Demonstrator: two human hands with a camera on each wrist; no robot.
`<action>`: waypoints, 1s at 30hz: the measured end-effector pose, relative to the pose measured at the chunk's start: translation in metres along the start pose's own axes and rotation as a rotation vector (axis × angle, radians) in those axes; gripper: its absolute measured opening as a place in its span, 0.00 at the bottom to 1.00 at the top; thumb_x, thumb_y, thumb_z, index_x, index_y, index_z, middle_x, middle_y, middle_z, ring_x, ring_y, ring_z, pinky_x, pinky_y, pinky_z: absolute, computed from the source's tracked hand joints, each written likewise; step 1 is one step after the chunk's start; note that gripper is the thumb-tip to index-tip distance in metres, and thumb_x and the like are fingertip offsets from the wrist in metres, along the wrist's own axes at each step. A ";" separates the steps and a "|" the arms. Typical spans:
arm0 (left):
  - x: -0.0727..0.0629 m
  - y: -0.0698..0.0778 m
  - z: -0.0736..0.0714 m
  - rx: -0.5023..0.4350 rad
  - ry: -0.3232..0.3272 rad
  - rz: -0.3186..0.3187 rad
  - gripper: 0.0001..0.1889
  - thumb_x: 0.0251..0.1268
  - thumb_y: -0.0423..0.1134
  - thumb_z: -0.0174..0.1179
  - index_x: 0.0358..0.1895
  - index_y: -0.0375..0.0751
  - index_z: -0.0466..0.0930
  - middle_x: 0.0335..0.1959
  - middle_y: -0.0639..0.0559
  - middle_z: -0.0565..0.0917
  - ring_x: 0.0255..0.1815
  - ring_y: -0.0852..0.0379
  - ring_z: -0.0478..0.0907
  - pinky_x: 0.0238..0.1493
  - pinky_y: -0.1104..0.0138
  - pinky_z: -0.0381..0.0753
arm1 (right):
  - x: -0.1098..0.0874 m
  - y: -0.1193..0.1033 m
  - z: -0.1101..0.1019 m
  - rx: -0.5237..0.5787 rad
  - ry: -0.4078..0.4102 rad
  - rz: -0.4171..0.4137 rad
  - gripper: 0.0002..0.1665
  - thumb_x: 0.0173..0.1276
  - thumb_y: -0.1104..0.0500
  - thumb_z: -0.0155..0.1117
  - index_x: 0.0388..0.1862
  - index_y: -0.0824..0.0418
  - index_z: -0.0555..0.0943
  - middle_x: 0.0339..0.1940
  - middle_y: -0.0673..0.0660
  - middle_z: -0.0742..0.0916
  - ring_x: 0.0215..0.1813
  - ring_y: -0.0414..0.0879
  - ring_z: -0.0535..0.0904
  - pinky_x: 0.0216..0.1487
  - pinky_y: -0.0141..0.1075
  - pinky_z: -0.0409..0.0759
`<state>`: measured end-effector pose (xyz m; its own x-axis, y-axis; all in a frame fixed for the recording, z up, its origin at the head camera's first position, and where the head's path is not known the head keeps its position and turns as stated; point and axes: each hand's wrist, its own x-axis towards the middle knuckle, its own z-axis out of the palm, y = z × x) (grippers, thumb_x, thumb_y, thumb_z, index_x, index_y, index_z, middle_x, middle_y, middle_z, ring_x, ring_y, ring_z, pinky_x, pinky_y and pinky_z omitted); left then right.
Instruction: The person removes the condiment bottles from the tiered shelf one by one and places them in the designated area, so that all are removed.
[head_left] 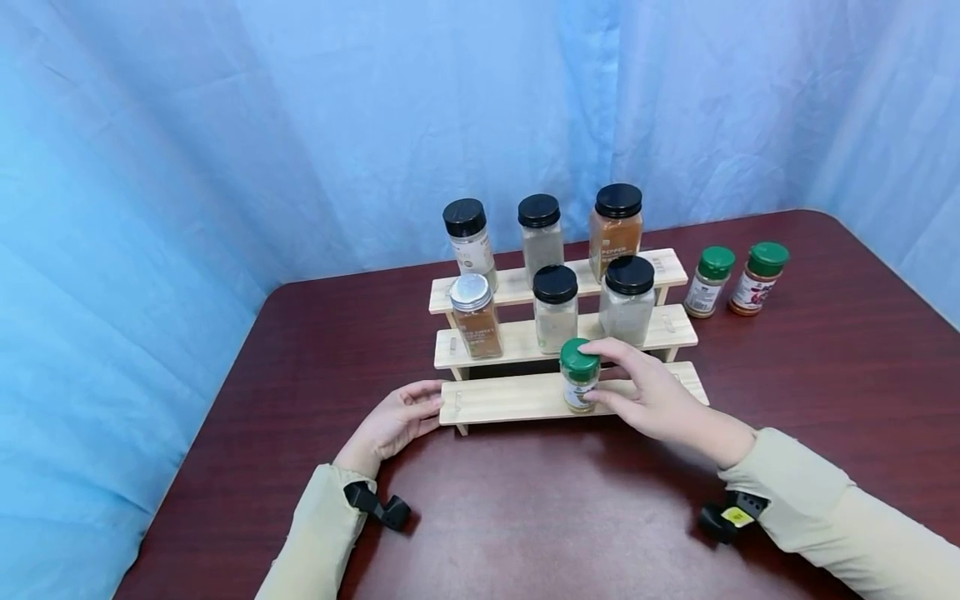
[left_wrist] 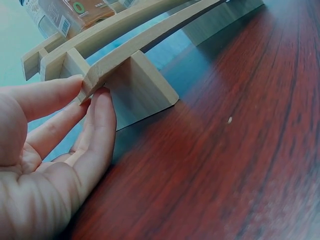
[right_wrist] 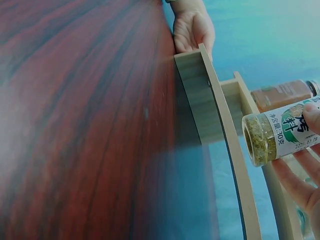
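Observation:
My right hand (head_left: 648, 392) holds a small spice jar with a green cap (head_left: 580, 367), thumb on one side and fingers on the other. In the right wrist view, greenish-yellow seasoning (right_wrist: 262, 140) shows through the jar's clear base, close over the lowest board. This board belongs to a three-step wooden rack (head_left: 510, 402). At the rack's left end, my left hand (head_left: 401, 417) pinches the corner of the lowest board, its thumb (left_wrist: 65, 92) at the end and fingertips beneath.
Three black-lidded jars (head_left: 542, 237) stand on the top step. The middle step bears a silver-lidded jar (head_left: 476, 321) and two black-lidded jars (head_left: 556, 317). Right of the rack, two green-capped jars (head_left: 705, 292) stand on the dark red table (head_left: 525, 517). Blue curtains (head_left: 375, 125) hang behind.

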<state>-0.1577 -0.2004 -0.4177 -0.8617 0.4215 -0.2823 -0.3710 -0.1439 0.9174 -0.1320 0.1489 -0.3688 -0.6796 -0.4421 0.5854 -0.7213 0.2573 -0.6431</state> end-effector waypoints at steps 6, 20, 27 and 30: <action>0.001 -0.001 0.001 -0.005 0.003 0.000 0.13 0.69 0.26 0.50 0.49 0.47 0.75 0.40 0.58 0.82 0.41 0.64 0.80 0.45 0.71 0.79 | -0.007 0.001 -0.014 -0.101 0.010 0.033 0.38 0.46 0.80 0.69 0.57 0.66 0.69 0.50 0.63 0.80 0.48 0.27 0.76 0.45 0.24 0.79; 0.002 0.000 0.001 0.002 0.003 -0.005 0.14 0.69 0.26 0.49 0.53 0.43 0.73 0.40 0.57 0.82 0.41 0.63 0.80 0.45 0.71 0.79 | -0.037 0.012 -0.059 -0.212 0.074 0.131 0.43 0.44 0.81 0.70 0.61 0.67 0.65 0.51 0.25 0.71 0.44 0.22 0.76 0.36 0.19 0.77; 0.001 0.000 0.000 -0.006 0.010 -0.001 0.14 0.68 0.26 0.50 0.52 0.43 0.74 0.40 0.57 0.82 0.41 0.63 0.80 0.45 0.71 0.79 | -0.047 0.014 -0.083 -0.311 0.119 0.175 0.46 0.44 0.81 0.70 0.63 0.67 0.64 0.51 0.23 0.70 0.45 0.15 0.71 0.39 0.15 0.74; 0.001 0.000 0.001 -0.002 0.005 -0.004 0.14 0.68 0.26 0.50 0.54 0.41 0.73 0.40 0.57 0.82 0.41 0.63 0.80 0.45 0.71 0.79 | -0.052 0.017 -0.092 -0.337 0.137 0.185 0.46 0.44 0.81 0.70 0.63 0.68 0.64 0.52 0.23 0.70 0.45 0.13 0.70 0.37 0.14 0.73</action>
<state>-0.1583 -0.1993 -0.4175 -0.8621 0.4173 -0.2876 -0.3753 -0.1441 0.9157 -0.1208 0.2553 -0.3646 -0.7970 -0.2489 0.5503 -0.5732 0.5990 -0.5591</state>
